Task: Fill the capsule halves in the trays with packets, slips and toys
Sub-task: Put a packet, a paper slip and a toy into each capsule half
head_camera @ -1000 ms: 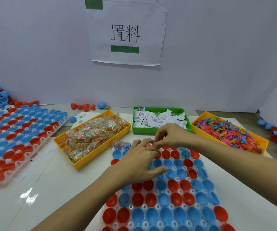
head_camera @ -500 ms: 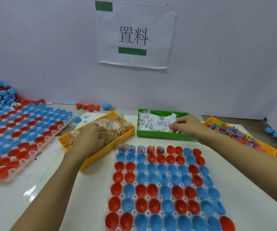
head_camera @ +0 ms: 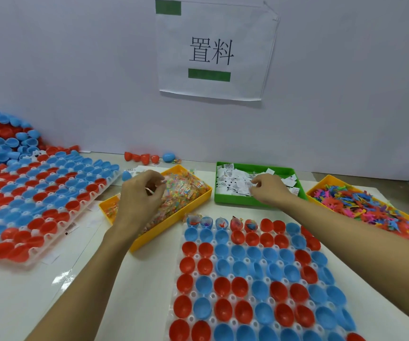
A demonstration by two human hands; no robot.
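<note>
Capsule halves [head_camera: 255,274] hold fillings only in the far row's first five, while my left hand [head_camera: 140,193] pinches a packet [head_camera: 150,190] and my right hand [head_camera: 268,190] pinches slips [head_camera: 235,183].

We take this for a small packing workstation: a printed sign [head_camera: 214,51] hangs on the plain partition, and below it sorting bins [head_camera: 255,201] of supplies stand in a row, with trays of capsule halves [head_camera: 247,279] nearer us.
</note>
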